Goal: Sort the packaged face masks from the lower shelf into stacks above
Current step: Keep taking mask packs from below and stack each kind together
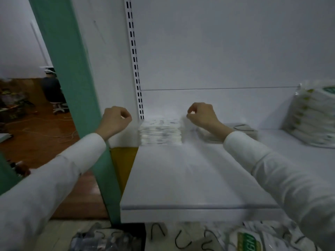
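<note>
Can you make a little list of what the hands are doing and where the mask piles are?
left hand: fingers curled, nothing seen in it
right hand: fingers curled, nothing seen in it
upper shelf: holds three stacks
corner stack: white packs, back left
low stack: behind right wrist
green-labelled stack: far right
loose mask packs: jumbled below the shelf

Teal-green post (72, 91) runs diagonally at left. White slotted upright rail (135, 60) sits against the white back panel (217, 48). Beyond the post: brown wooden floor (36, 142) with pale cables (61, 141) trailing across it, a dark swivel chair (53, 91) on a white base, and blurred clutter (12, 104) at far left. Yellow panel (123, 160) sits beside the post, low.
</note>
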Tool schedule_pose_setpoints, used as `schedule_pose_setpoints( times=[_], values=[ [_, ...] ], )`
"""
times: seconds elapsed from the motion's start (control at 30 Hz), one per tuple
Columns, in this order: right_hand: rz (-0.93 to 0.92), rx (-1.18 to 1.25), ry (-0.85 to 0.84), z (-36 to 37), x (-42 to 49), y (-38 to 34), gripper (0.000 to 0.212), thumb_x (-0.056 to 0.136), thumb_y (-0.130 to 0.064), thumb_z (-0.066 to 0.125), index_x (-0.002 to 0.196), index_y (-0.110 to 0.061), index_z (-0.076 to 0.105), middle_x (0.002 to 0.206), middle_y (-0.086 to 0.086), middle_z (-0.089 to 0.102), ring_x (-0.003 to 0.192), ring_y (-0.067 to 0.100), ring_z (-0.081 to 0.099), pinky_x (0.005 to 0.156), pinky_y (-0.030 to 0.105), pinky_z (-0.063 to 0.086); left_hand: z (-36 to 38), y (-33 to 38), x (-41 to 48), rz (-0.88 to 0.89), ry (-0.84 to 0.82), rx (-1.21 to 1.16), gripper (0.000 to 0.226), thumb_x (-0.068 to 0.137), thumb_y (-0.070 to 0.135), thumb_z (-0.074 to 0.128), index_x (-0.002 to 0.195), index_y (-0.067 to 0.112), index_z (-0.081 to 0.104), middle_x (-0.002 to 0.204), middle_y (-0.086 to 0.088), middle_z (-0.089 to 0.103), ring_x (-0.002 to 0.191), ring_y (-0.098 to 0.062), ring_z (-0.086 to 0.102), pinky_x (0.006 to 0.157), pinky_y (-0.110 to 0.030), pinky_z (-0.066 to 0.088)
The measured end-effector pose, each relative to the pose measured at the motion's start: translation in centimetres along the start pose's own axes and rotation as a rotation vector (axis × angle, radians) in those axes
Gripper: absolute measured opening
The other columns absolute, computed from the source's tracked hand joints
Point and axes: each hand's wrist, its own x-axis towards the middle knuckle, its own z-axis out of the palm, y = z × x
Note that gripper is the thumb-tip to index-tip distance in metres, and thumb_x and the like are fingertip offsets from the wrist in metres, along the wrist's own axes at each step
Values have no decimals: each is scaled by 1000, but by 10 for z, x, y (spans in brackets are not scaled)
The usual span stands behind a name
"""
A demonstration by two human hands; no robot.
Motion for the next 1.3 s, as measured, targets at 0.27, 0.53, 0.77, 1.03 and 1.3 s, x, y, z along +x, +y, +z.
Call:
schedule_pose_setpoints(
  times=[0.27,0.53,0.77,1.03,1.3],
  values=[
    [-174,-39,-29,-71,-121,45,20,86,-16,55,98,-13,71,102,4,68,97,20,60,83,28,49,19,121,-108,133,14,-110,17,86,12,59,94,6,73,91,-3,69,78,-12,60,72,-11,37],
    [-429,105,-105,-127,-269,137,19,78,-10,56,86,-14,73,79,-12,68,71,-2,58,65,5,43,94,217,-258,355,-334,-330,8,82,9,64,83,15,70,73,5,67,60,-7,62,59,-5,44],
    [-238,-43,-337,-108,-333,253,20,77,-14,55,83,-21,74,73,-8,71,59,-8,57,59,18,51,183,164,-311,88,-680,-186,12,88,14,61,95,9,70,77,15,58,71,2,56,60,-1,40],
    [849,-111,-416,-2,-372,407,24,96,-18,44,91,-6,65,110,13,65,108,30,60,79,26,44,256,117,-336,-3,-854,-136,25,90,20,59,76,41,55,84,22,57,76,8,54,64,1,39],
    [1303,348,-170,88,-391,423,63,85,-46,65,119,5,55,116,19,59,103,30,57,86,28,43,327,87,-356,-54,-962,-174,19,90,18,58,78,31,63,88,12,66,80,-1,62,66,-10,47]
  ],
)
